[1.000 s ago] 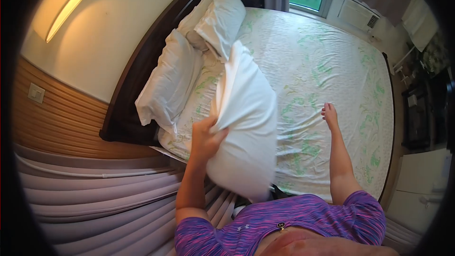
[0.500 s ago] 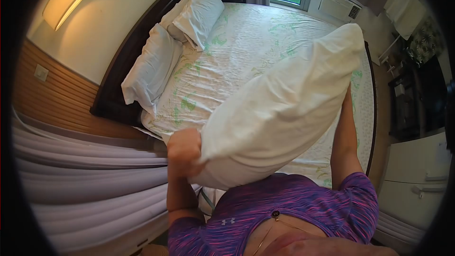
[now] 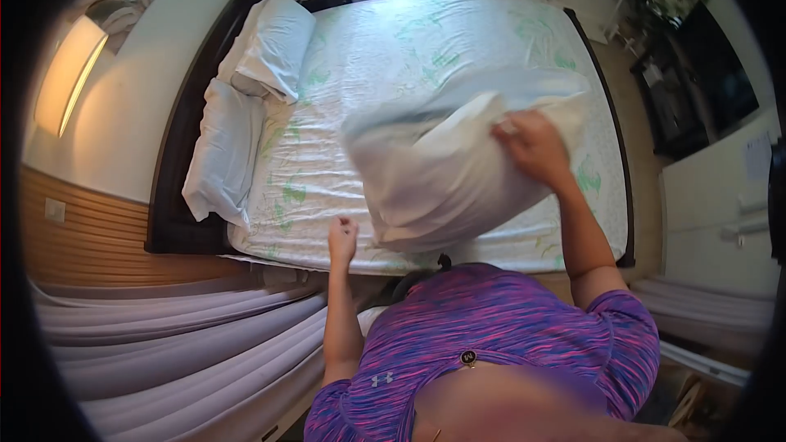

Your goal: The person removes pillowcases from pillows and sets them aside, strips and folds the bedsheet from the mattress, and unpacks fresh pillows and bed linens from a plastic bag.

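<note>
A white pillow (image 3: pixel 458 172), partly blurred by motion, hangs above the near right half of the bed. My right hand (image 3: pixel 530 143) grips its upper right edge, fingers bunching the fabric. Left of the pillow, apart from it, my left hand (image 3: pixel 343 237) is over the near side of the mattress with its fingers curled in; nothing shows in them. Beneath lies a white fitted sheet (image 3: pixel 344 147) with green leaf patterns and wrinkles. Against the headboard lean other white pillows, one (image 3: pixel 223 151) nearer me and another (image 3: pixel 277 42) farther off.
The dark headboard (image 3: pixel 184 139) borders the bed on the left. Pleated curtains (image 3: pixel 188 352) hang at the lower left. A lit wall lamp (image 3: pixel 71 74) is at the upper left. On the right stand a white cabinet (image 3: pixel 712 221) and a dark television (image 3: pixel 716 65).
The pillow has come off my left hand and is now held by my right hand, which shows on top of it. The view has turned, shifting the bed leftward.
</note>
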Demonstrator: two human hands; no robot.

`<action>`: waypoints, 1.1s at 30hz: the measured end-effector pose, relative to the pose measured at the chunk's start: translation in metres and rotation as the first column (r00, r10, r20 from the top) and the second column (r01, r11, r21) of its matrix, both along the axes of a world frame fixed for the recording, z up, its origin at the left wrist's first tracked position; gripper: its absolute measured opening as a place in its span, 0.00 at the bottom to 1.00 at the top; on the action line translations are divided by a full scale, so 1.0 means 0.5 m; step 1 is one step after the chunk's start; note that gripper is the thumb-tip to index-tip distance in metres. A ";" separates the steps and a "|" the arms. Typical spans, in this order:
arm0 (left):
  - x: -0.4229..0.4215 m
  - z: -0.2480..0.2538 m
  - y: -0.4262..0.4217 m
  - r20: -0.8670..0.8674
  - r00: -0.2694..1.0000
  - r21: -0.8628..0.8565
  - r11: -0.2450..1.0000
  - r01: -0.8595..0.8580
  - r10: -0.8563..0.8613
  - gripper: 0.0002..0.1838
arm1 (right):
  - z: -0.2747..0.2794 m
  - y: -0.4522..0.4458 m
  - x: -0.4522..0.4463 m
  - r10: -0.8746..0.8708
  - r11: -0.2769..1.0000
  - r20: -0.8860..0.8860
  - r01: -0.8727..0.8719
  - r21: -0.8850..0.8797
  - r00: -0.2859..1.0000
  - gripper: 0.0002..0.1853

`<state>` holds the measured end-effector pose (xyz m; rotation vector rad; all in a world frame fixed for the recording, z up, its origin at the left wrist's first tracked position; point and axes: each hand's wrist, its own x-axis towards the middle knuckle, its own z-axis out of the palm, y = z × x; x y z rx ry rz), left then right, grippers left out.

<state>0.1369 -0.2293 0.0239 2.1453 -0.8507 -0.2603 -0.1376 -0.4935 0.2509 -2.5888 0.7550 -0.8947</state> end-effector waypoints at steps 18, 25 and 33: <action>-0.138 0.423 -0.054 0.828 0.523 -0.151 0.819 0.554 -0.200 0.09 | 0.091 0.069 -0.006 0.116 0.960 -0.438 -0.214 -0.182 0.892 0.14; -0.086 0.348 0.069 0.343 0.930 0.115 0.977 -0.178 0.129 0.13 | 0.144 0.112 -0.062 0.766 0.643 -0.310 -0.670 0.370 0.564 0.05; -0.026 0.285 0.023 -0.478 0.878 -0.591 0.748 -0.301 -0.024 0.15 | 0.086 0.109 0.066 0.307 0.949 -0.413 -0.309 0.065 0.857 0.14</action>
